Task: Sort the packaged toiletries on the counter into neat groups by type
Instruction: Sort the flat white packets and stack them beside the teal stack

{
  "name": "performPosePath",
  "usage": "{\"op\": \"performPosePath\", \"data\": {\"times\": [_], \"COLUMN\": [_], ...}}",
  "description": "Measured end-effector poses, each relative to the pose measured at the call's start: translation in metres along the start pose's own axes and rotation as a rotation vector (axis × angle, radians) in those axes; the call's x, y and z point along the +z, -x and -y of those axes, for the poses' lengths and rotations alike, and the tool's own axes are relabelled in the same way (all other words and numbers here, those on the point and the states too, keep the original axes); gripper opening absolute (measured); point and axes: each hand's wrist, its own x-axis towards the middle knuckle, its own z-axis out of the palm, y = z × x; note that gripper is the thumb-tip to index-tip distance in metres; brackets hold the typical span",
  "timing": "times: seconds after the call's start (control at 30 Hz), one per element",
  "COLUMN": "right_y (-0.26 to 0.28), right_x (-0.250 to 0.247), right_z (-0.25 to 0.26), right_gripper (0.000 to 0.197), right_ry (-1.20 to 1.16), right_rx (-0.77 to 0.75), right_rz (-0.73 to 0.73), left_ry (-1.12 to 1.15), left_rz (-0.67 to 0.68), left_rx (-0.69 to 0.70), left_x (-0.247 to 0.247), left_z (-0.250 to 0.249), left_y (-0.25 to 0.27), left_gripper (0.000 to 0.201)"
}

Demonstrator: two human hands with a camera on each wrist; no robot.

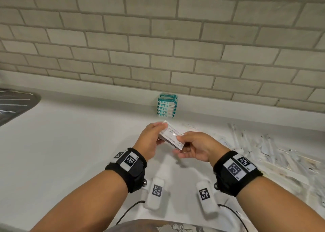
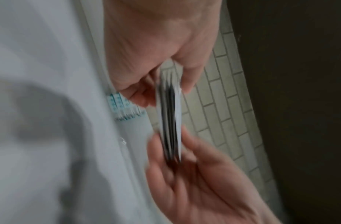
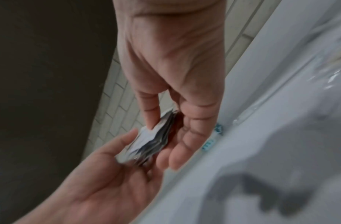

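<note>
Sachets [image 1: 171,138], a thin stack of flat white packets with printed faces, sit between both hands above the white tabletop [image 1: 70,143]. Left hand [image 1: 149,140] pinches the far-left end, thumb on top, fingers beneath. Right hand [image 1: 195,147] pinches the near-right end the same way. Long axis of the stack runs from far-left to near-right, faces turned up. Against the tiled wall [image 1: 158,38] behind stands a neat pile of teal-and-white packs [image 1: 167,105]. Loose clear-wrapped items [image 1: 263,149] lie scattered to the right.
</note>
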Motion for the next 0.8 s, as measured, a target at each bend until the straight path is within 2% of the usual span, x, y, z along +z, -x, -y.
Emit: {"op": "performPosePath", "data": {"times": [0.1,0.17,0.23,0.3,0.4,0.47,0.53,0.57,0.63,0.7,0.8], "right_y": [-0.010,-0.017,-0.023,-0.026,-0.021,-0.016,-0.014,-0.017,-0.023,-0.032,-0.049], "right_x": [-0.013,-0.015,-0.013,-0.009,-0.010,-0.012,-0.011,-0.009,-0.006,-0.005,-0.004], "right_z": [-0.015,-0.026,-0.035,-0.041,-0.036,-0.035,-0.040,-0.045,-0.053,-0.055,-0.046], "right_gripper": [0.013,0.017,0.022,0.023,0.041,0.065,0.074,0.070,0.059,0.052,0.048], "right_ry": [0.160,0.282,0.450,0.618,1.003,1.259,1.410,1.481,1.591,1.619,1.607], "right_rx": [0.146,0.221,0.286,0.303,0.185,0.066,-0.012,-0.042,-0.099,-0.126,-0.107], "right_rz": [-0.019,-0.015,-0.018,-0.045,-0.099,-0.101,-0.063,-0.048,-0.046,-0.061,-0.056], "left_ry": [-0.415,-0.684,-0.945,-1.175,-1.269,-1.323,-1.513,-1.609,-1.725,-1.773,-1.789], "left_rz": [0.081,0.106,0.108,0.122,0.165,0.311,0.475,0.536,0.588,0.601,0.597], "left_rx": [-0.092,-0.106,-0.118,-0.106,0.016,0.087,0.109,0.127,0.170,0.205,0.214], "left_x": [-0.019,-0.024,-0.023,-0.022,-0.023,-0.021,-0.016,-0.013,-0.010,-0.008,-0.008], "left_z": [0.016,0.029,0.037,0.040,0.034,0.029,0.029,0.031,0.036,0.036,0.032], "left_y": [-0.003,-0.006,-0.004,-0.004,-0.005,-0.005,-0.007,-0.009,-0.013,-0.019,-0.033], "left_gripper": [0.010,0.015,0.010,0.015,0.044,0.067,0.085,0.084,0.068,0.054,0.046]}}
